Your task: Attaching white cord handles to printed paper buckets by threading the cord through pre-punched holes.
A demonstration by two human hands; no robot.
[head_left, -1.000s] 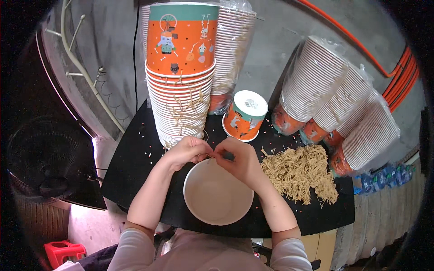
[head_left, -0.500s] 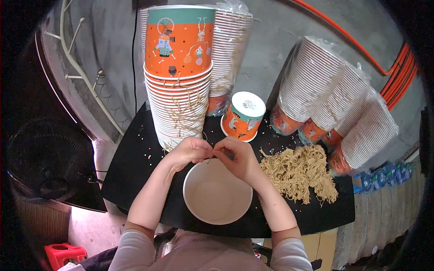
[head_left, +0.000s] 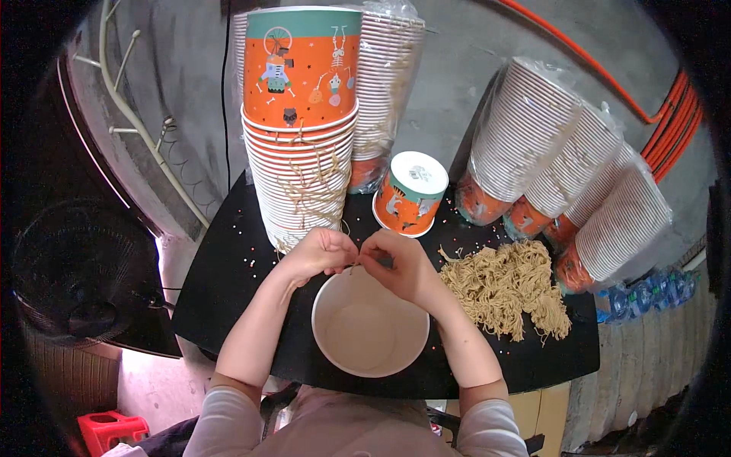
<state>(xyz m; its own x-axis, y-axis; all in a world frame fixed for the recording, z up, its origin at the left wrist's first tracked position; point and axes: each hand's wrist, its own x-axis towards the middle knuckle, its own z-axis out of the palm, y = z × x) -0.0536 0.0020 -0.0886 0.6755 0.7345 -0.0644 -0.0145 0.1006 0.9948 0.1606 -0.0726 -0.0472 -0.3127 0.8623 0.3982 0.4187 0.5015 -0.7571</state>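
Observation:
A paper bucket point(head_left: 371, 346) stands mouth up at the front middle of the black table, its pale inside showing. Over its far rim my left hand point(head_left: 327, 253) and my right hand point(head_left: 396, 263) meet, fingertips pinched together. What they pinch is too small to make out clearly; a short dark bit hangs below the fingers by the rim. Behind my left hand rises a tall stack of nested paper buckets point(head_left: 301, 175), with tan cord ends dangling down its side. To the right of my right hand lies a heap of tan cords point(head_left: 502, 289).
One orange and green bucket point(head_left: 410, 202) sits upside down behind my hands. Plastic-wrapped bucket stacks point(head_left: 525, 129) lean at the back right. Small beads point(head_left: 253, 263) are scattered on the black table point(head_left: 221, 305). A fan point(head_left: 80, 274) stands left, a red stool point(head_left: 113, 430) below it.
The view has shifted very slightly. My hands stay pinched together over the bucket's far rim, with only small finger movement.

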